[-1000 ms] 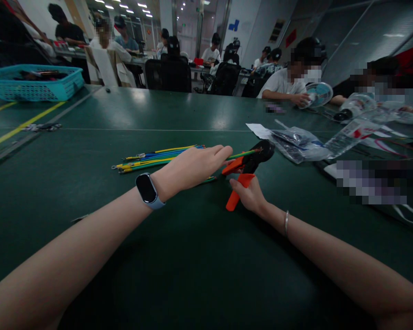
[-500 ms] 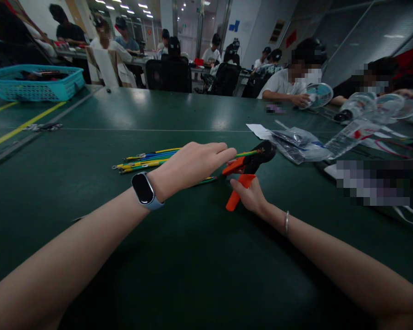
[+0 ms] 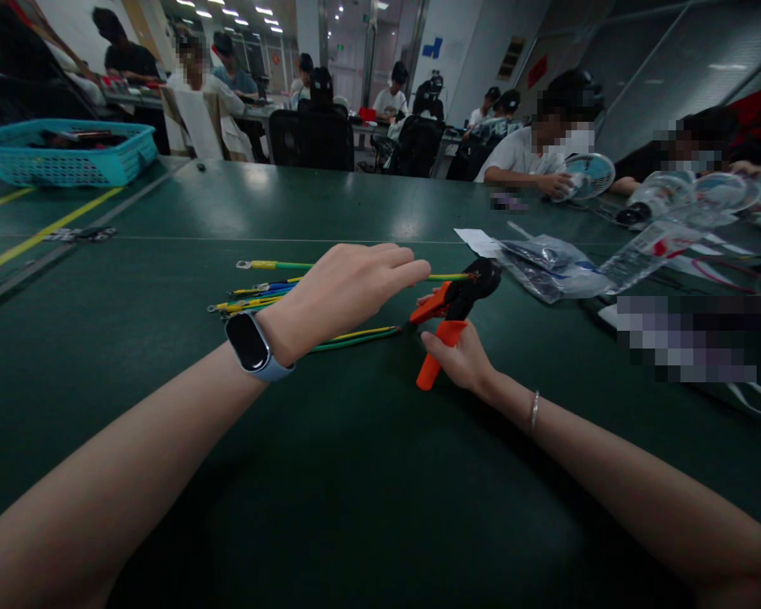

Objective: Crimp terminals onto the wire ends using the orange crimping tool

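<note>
My left hand (image 3: 361,283) is closed on a green-and-yellow wire (image 3: 450,277). One end of this wire, with a ring terminal (image 3: 244,265), sticks out to the left behind the hand. Its other end meets the black jaws of an orange-handled crimping tool (image 3: 475,283). My right hand (image 3: 462,359) grips the tool, and its handles stand apart. Under and beside my left wrist lies a bunch of wires (image 3: 263,293), green-yellow and blue, several with ring terminals. The exact seat of the wire end in the jaws is too small to make out.
A blue plastic basket (image 3: 111,161) stands at the far left of the green table (image 3: 330,507). To the right lie plastic bags (image 3: 545,266), a white paper (image 3: 478,243) and a strapped item (image 3: 685,338). Across the table a person holds a small fan (image 3: 583,178).
My left hand has shifted slightly left. The held wire's ring-terminal end now shows apart from the bunch, above it. My right hand and the tool have hardly moved.
</note>
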Demonstrator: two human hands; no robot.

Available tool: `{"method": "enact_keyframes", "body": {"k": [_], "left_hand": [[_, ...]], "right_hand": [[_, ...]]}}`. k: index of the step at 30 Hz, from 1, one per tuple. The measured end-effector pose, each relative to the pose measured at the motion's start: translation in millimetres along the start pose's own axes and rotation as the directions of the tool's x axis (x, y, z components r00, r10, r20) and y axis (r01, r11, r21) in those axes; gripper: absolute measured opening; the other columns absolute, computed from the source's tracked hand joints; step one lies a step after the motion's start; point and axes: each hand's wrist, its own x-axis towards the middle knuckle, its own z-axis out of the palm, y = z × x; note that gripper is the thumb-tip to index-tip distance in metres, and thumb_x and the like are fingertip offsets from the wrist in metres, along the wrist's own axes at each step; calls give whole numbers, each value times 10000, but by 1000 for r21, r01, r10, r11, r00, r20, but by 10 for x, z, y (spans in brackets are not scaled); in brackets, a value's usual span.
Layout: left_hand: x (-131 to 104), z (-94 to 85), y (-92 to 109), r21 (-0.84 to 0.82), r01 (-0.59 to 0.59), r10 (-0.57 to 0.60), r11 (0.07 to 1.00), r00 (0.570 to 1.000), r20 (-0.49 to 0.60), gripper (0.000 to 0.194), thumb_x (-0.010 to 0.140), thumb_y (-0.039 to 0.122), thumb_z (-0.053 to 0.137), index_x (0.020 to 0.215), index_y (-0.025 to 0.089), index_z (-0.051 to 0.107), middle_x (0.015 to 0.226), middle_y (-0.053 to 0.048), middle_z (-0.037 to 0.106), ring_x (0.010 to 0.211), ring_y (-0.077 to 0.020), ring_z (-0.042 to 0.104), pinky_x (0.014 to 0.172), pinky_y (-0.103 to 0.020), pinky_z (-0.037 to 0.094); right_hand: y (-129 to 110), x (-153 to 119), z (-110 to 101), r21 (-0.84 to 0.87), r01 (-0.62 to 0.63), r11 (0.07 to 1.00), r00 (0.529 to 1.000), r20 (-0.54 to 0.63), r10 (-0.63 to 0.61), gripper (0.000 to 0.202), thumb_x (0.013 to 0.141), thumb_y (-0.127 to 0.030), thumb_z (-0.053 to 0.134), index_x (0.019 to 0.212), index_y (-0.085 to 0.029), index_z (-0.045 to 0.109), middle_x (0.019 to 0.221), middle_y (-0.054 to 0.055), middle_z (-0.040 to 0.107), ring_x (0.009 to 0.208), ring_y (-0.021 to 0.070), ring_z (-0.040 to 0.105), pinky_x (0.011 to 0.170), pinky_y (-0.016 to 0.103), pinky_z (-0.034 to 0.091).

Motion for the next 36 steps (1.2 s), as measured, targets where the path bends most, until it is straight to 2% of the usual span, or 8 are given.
{"method": "enact_keyframes", "body": {"k": [4,9,17,25,31,36], "left_hand": [[7,-7,-8,8,19,-19,1000,999,-38,235,984,88,432,1083,167,630,931,-33,680,807,-146,626,647,-248,424],[10,-2,3,23,53,-50,998,994,-93,237,989,87,418,1046,170,633,931,-36,670,853,-170,631,690,-276,449],[4,-1,-44,9,84,-82,996,987,-135,223,994,113,428,1070,184,625,947,-46,657,921,-202,628,774,-327,476],[-8,38,-64,-24,86,-88,996,990,-111,192,1002,147,448,1090,178,616,962,-49,665,907,-195,627,792,-328,474],[-3,74,-44,-6,100,-100,995,988,-115,172,1005,136,458,1065,165,616,953,-51,668,877,-179,624,772,-302,466],[-12,110,-43,10,130,-127,992,984,-125,194,1008,143,448,1115,167,609,970,-54,661,890,-185,614,804,-316,465]], "right_hand": [[-12,11,-8,-9,-1,1000,1000,18,1,512,795,-384,623,1268,-214,527,1248,149,599,1097,326,619,990,575,477],[-43,19,-27,-52,25,998,998,60,-22,464,791,-397,617,1208,-207,549,1216,147,576,1128,339,587,1014,589,448],[-116,24,-40,-35,12,999,998,68,-9,442,757,-361,665,1143,-230,493,1127,109,566,985,274,597,912,533,503],[-128,-6,-7,114,-69,991,997,32,66,422,749,-331,680,1103,-240,470,1044,73,562,947,250,591,858,502,508],[-157,-4,-3,211,-190,959,981,69,179,486,748,-346,706,1158,-248,464,1031,54,564,926,242,605,890,521,500],[-163,-2,-27,295,-229,928,971,132,198,466,738,-328,712,1126,-260,464,1042,56,582,999,267,627,917,544,504]]}}
